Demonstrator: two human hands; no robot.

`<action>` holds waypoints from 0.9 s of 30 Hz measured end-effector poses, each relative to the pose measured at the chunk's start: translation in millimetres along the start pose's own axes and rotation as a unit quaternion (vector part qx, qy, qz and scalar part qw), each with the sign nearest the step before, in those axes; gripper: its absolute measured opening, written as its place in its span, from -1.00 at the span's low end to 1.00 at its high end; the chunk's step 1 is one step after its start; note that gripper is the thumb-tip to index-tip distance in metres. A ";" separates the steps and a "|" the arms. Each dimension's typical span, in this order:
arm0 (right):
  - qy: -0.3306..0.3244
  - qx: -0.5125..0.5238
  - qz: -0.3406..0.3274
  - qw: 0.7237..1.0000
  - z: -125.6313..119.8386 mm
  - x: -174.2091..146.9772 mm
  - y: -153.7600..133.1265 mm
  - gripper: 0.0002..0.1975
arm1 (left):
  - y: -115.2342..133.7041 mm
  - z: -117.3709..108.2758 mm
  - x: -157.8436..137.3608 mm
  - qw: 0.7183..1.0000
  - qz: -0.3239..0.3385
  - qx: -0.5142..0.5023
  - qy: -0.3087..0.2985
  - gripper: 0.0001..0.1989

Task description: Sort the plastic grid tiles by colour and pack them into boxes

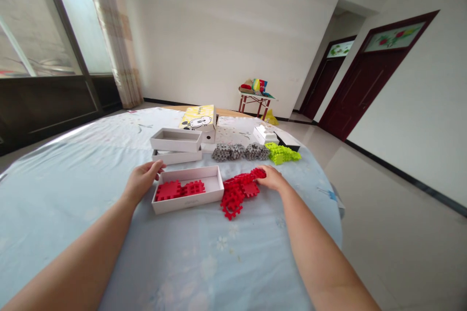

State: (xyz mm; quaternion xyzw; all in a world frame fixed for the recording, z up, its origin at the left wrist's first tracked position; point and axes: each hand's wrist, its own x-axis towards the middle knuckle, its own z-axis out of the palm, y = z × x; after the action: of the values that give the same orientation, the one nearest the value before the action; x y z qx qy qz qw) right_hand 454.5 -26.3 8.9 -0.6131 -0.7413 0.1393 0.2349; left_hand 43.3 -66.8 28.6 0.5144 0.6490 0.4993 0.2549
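Observation:
A white open box (199, 199) stands in front of me with red toothed plastic building pieces (170, 190) inside its left half. My left hand (145, 177) is at the box's back left corner, fingers curled against its rim. To the right of the box lies a pile of red building pieces (241, 190), some square and some with holes. My right hand (270, 178) grips red pieces at the pile's right end; its fingertips are partly hidden.
Behind the box are two stacked white trays (176, 146), grey building pieces (239, 152) and lime-green ones (282, 153). Farther back stand a yellow cartoon box (199, 119), a small white box (265, 134) and a black tray (288, 140). A patterned cloth (204, 262) covers the table.

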 end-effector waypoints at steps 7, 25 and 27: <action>0.047 0.050 -0.031 0.997 -17.2 0.1 -24.0 -0.41 | -4.0 -4.7 -9.2 0.999 -0.013 -0.023 0.029 -0.59; -0.336 0.058 -0.339 0.877 13.6 19.3 -198.9 -0.17 | -4.5 -5.9 -13.6 0.998 0.010 -0.055 -0.002 -0.59; -0.339 0.097 -0.328 0.877 12.4 19.3 -194.3 -0.21 | -5.6 -5.8 -12.8 0.998 0.011 -0.056 -0.007 -0.59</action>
State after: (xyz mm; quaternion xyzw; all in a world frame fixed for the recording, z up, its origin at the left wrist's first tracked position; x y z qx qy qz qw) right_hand 281.4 -47.1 97.9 -0.2247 -0.9168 0.3246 0.0602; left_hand 40.5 -80.7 23.3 0.5095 0.6125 0.5341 0.2827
